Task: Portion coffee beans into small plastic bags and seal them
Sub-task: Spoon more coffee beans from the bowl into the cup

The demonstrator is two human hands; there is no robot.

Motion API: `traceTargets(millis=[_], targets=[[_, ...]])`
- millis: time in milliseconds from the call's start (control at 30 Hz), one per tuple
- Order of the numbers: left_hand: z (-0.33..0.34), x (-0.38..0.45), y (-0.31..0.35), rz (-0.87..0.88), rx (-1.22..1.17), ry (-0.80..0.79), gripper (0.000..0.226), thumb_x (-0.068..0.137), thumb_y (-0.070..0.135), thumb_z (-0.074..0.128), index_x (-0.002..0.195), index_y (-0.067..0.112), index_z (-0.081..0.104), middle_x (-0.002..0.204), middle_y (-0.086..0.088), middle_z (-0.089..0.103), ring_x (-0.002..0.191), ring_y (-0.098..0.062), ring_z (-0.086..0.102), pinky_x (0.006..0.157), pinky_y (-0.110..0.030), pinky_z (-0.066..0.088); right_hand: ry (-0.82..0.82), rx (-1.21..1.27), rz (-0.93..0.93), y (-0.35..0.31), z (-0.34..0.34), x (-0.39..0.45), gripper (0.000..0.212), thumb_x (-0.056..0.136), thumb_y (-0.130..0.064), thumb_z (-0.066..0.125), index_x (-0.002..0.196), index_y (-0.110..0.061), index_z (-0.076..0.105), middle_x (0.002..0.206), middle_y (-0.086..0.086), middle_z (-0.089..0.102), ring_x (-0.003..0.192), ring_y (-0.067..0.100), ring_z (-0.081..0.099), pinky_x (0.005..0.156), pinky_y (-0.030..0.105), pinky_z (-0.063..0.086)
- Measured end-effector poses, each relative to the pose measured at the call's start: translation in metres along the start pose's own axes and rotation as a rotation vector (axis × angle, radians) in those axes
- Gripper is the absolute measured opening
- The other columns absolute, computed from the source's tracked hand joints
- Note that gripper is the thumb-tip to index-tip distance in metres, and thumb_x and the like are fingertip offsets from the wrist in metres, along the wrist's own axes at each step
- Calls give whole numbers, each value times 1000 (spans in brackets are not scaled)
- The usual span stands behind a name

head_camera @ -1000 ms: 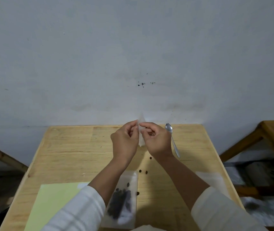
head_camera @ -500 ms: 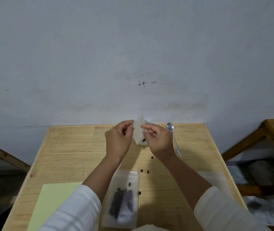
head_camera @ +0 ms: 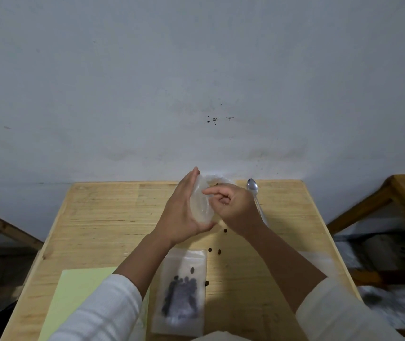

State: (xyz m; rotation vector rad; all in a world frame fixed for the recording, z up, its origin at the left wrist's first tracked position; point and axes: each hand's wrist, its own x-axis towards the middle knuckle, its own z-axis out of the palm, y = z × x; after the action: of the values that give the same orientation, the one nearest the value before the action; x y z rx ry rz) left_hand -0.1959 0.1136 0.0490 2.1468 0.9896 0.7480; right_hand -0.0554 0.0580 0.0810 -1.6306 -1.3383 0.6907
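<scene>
- Hands are raised together over the far middle of the wooden table (head_camera: 112,217), with a small clear plastic bag (head_camera: 202,205) held between them.
- The left hand (head_camera: 184,212) is held flat and upright, fingers straight, its palm pressed against the left side of the bag; the bag is supported rather than clenched.
- The right hand (head_camera: 235,207) is curled, with thumb and fingers pinched on the bag's right edge.
- A few dark coffee beans (head_camera: 215,185) are seen at the far end of the held bag.
- A metal spoon (head_camera: 253,188) is lying on the table just right of the right hand, bowl toward the far edge.
- Loose beans (head_camera: 215,251) are scattered on the wood near the wrists.
- A second bag holding beans (head_camera: 181,294) is laid flat at the near middle, between the forearms.
- A pale green sheet (head_camera: 78,299) is lying at the near left, partly covered by the white left sleeve (head_camera: 103,313).
- Further clear plastic (head_camera: 319,260) is faintly seen at the near right.
</scene>
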Motion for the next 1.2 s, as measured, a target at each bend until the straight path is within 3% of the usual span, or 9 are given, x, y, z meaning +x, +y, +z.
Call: traceTargets(millis=[133,300,367,433,533,767,867,1033,1200], targets=[[5,-3,-6,-24,-3,100,104,61,30,85,145,22,26,139,2,43,123,2,35,99,0,22,179,-65,1,9,7,0,24,78,1,60,90,-15,74,73,9,66,61,16,58,63,19,49],[14,-8,-15,-84,13,99,105,62,35,85,146,16,25,140,-3,40,123,1,31,99,1,17,66,197,207,23,5,3,26,84,-8,59,87,-31,72,80,-3,73,74,12,70,73,27,57],[15,-9,-18,-130,8,109,109,62,39,84,148,16,20,145,-2,36,129,-2,28,104,-7,18,146,256,297,44,0,5,22,86,-9,60,92,-27,71,82,-2,73,80,13,70,75,31,58],[17,-10,-20,-179,6,128,112,61,47,80,148,18,17,147,-1,33,133,-6,27,107,-18,21,293,88,384,74,-7,6,19,86,-12,61,99,-20,72,89,0,71,85,16,67,80,33,55],[22,-9,-23,-235,20,145,111,61,46,82,148,17,19,147,-4,33,135,-14,30,108,-24,24,363,-138,465,117,-23,2,22,86,-10,59,105,-14,70,106,6,68,96,18,61,79,19,40],[37,-5,-28,-317,78,154,105,64,34,84,147,15,22,145,-8,35,132,-20,35,106,-28,28,288,-420,403,174,-37,2,18,86,-8,61,101,-6,72,101,14,69,95,32,58,78,25,38],[43,-5,-30,-348,84,150,105,64,36,83,147,16,22,146,-8,34,132,-19,34,106,-28,29,281,-429,411,184,-33,2,18,86,-5,60,100,-6,72,100,15,68,96,32,55,77,22,33],[48,-4,-32,-369,94,131,106,65,37,83,148,18,20,146,-6,34,131,-18,34,103,-26,28,263,-405,456,188,-27,5,24,86,-3,56,102,-12,72,100,15,64,97,31,57,81,27,41],[50,-4,-33,-369,78,116,106,64,35,84,147,17,21,145,-6,34,131,-16,33,104,-23,25,153,-341,471,180,-31,1,27,90,-5,53,112,-10,67,109,15,59,100,25,56,83,18,35]])
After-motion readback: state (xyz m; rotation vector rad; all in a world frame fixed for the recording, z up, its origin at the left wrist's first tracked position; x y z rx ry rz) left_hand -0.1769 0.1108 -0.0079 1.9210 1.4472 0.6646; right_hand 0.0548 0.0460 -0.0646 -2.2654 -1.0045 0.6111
